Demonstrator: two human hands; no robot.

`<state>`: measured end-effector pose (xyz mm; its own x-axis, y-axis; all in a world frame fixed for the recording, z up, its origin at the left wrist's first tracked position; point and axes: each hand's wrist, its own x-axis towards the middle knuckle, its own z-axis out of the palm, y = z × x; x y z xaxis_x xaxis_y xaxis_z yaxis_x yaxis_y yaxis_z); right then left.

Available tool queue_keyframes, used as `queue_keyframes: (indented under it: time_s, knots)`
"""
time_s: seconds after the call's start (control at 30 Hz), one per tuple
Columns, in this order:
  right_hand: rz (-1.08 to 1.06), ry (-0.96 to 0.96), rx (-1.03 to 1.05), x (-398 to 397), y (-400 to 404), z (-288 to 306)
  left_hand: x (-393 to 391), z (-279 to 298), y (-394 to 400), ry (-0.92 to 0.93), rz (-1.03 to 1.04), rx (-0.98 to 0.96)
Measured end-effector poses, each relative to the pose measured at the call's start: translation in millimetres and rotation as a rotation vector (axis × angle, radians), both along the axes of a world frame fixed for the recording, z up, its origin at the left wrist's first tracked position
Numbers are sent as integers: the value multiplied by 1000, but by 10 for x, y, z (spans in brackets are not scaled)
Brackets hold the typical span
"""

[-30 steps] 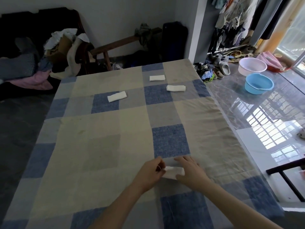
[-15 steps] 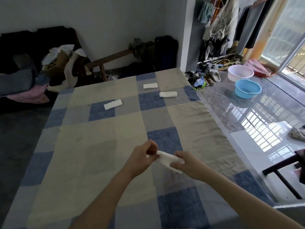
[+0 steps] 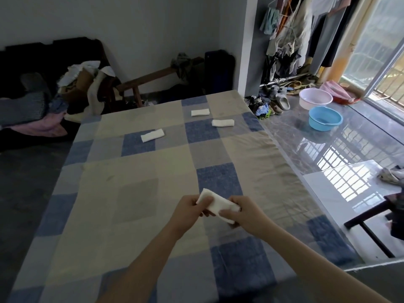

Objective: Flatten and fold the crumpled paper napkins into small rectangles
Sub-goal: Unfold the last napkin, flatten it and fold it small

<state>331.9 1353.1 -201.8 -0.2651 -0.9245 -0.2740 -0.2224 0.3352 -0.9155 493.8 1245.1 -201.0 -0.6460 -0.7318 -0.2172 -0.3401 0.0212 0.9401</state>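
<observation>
A white folded napkin (image 3: 215,204) is held just above the checked tablecloth (image 3: 140,193), tilted with its left end higher. My left hand (image 3: 189,212) pinches its left end and my right hand (image 3: 244,214) grips its right end. Three folded white napkins lie flat at the far side of the table: one on a blue square at the left (image 3: 152,135), one farther back (image 3: 200,112), and one to the right (image 3: 223,122).
The table's right edge borders a glossy floor with a blue basin (image 3: 325,118) and a white basin (image 3: 315,98). A dark chair (image 3: 380,224) stands at the right. Piled clothes (image 3: 72,88) and a wooden bench (image 3: 148,80) sit beyond the far edge.
Both hands have lifted the napkin off the tablecloth, where they pressed it a second ago, and now hold it raised and tilted between them.
</observation>
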Motion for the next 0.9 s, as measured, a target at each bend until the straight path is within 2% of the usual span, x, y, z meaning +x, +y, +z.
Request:
queue_keyframes:
  time_s: [0.43,0.63,0.77,0.9]
  knots:
    - [25,-12,28,552,-232,50,745,54,-103,95,127,-76]
    - [-95,-32,-58,1138,-468,213,1519,93,-113,95,283,-50]
    - [-140,-174,-97,1863,-623,357,2086,87,14,-9,153,33]
    - [-44,-30,-138,2624,-700,326,2750,108,119,-177,92,-9]
